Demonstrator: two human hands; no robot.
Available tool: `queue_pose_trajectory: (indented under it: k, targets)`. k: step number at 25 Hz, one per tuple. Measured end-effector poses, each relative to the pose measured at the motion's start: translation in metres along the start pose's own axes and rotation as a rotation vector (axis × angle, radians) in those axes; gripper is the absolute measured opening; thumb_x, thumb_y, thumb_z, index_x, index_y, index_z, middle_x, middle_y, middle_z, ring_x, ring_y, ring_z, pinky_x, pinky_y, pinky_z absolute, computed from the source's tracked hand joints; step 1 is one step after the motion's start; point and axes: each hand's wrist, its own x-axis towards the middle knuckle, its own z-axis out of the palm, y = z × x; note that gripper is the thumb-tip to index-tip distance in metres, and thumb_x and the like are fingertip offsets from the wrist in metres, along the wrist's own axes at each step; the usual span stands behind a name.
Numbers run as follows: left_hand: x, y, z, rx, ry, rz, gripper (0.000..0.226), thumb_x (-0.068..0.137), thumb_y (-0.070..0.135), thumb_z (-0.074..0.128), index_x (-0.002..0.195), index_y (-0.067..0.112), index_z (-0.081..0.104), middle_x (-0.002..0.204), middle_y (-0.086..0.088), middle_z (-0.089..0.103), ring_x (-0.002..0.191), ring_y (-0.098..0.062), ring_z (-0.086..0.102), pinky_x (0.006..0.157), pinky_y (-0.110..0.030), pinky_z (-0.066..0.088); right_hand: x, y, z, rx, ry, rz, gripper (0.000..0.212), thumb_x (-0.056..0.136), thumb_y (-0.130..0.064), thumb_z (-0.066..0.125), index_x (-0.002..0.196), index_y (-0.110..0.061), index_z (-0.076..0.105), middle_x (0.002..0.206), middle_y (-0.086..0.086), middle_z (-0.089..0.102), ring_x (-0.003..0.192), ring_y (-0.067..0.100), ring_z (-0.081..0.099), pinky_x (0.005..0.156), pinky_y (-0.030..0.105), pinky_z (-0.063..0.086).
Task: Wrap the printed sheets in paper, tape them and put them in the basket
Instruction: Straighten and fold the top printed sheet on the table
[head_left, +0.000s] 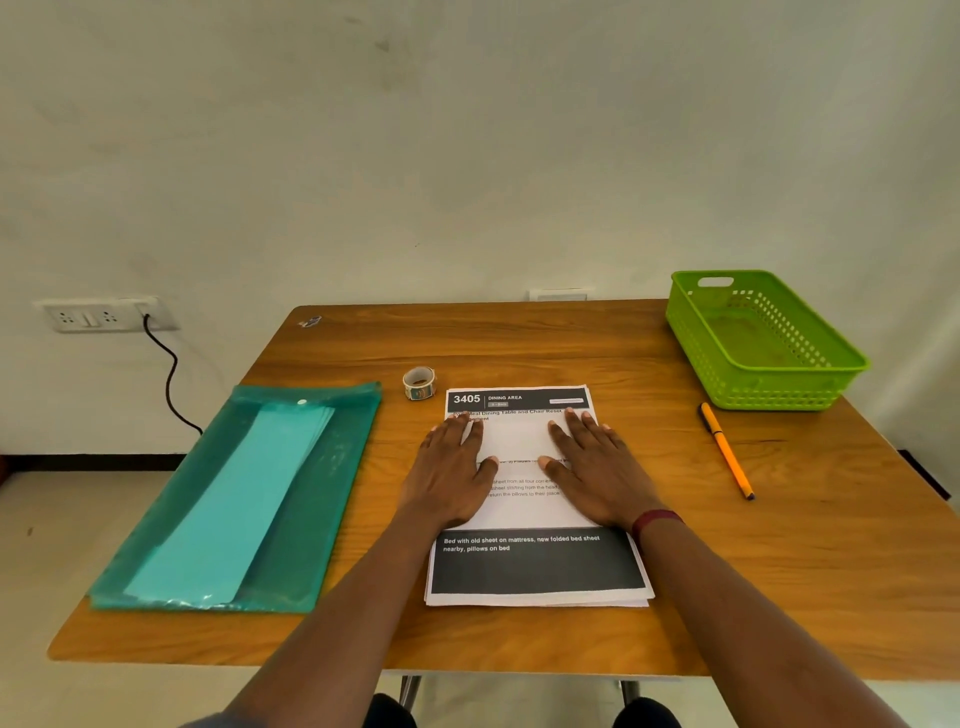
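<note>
While both hands lie flat on the printed sheets (537, 566), nothing has been wrapped yet, so the task looks to be at its very start. The stack sits at the middle of the worktop (519, 338), near the person's edge, its lower sheets peeking out slightly at the near right corner. The left hand (452, 467) rests on the stack's left margin and partly on the wood. The right hand (597, 467), with a dark red band at the wrist, rests on the right half of the top sheet. Both have fingers spread and straight, palms down, gripping nothing. The pose probably serves to steady and square the stack before it is lifted or moved.

A tape roll (418, 383) stands just beyond the stack's far left corner, within easy reach for the sealing step. To the left lies a translucent teal folder (322, 493) with pale sheets (228, 504) inside, probably the wrapping paper. It will have to come out first, and the snap-closed flap at the far end suggests it must be opened. The green basket (779, 392) waits at the far right corner, well apart from the stack and holding nothing visible. An orange pen (727, 452) lies between basket and stack, on the right.
</note>
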Motion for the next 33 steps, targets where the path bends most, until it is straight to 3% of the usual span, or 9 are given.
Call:
queue_pose_trajectory:
  k: [12,17,22,26,30,33]
  targets:
    - [-0.004,0.000,-0.003,-0.057,0.209,0.031,0.059,0.095,0.041,0.048,0.148,0.026,0.030,0.150,-0.005,0.027,0.140,-0.023,0.021,0.113,-0.044,0.030,-0.004,0.001,-0.002,0.098,0.135,0.018,0.059,0.100,-0.049,0.028,0.153,-0.024,0.019,0.160,0.006,0.017,0.149,0.024,0.006,0.119,0.043,0.014]
    - [-0.013,0.001,-0.003,-0.040,0.364,0.066,0.056,0.091,0.029,0.057,0.143,0.030,0.035,0.142,-0.009,0.035,0.132,-0.025,0.030,0.102,-0.045,0.038,-0.009,0.000,-0.004,0.083,0.301,0.044,0.052,0.100,-0.041,0.036,0.149,-0.023,0.029,0.152,0.009,0.031,0.142,0.026,0.022,0.110,0.046,0.031]
    - [-0.019,0.001,-0.006,-0.172,0.552,0.114,0.063,0.085,0.010,0.068,0.140,0.023,0.039,0.130,-0.014,0.044,0.118,-0.028,0.044,0.092,-0.040,0.047,-0.013,-0.002,-0.005,0.096,0.426,0.060,0.049,0.096,-0.029,0.052,0.142,-0.019,0.040,0.144,0.012,0.038,0.134,0.029,0.034,0.104,0.045,0.037]
    - [-0.021,-0.002,-0.006,-0.288,0.656,0.113,0.054,0.089,0.007,0.065,0.139,0.011,0.046,0.126,-0.017,0.050,0.114,-0.029,0.048,0.088,-0.037,0.051,-0.017,-0.001,-0.006,0.141,0.555,0.067,0.044,0.091,-0.018,0.061,0.133,-0.015,0.050,0.133,0.013,0.046,0.123,0.029,0.041,0.098,0.044,0.042]
    - [-0.023,-0.006,-0.009,-0.316,0.649,0.151,0.059,0.089,0.009,0.067,0.143,0.007,0.043,0.120,-0.017,0.053,0.106,-0.026,0.052,0.083,-0.030,0.049,-0.017,0.004,-0.005,0.232,0.621,0.030,0.049,0.084,-0.008,0.070,0.130,-0.014,0.054,0.124,0.014,0.050,0.115,0.029,0.046,0.092,0.042,0.049]
    - [-0.025,-0.008,-0.017,-0.253,0.640,0.187,0.056,0.084,0.004,0.071,0.136,0.007,0.052,0.113,-0.015,0.060,0.099,-0.026,0.056,0.079,-0.035,0.055,-0.019,0.005,-0.006,0.307,0.697,-0.022,0.051,0.080,-0.002,0.072,0.128,-0.014,0.058,0.113,0.012,0.052,0.104,0.024,0.046,0.081,0.035,0.049]
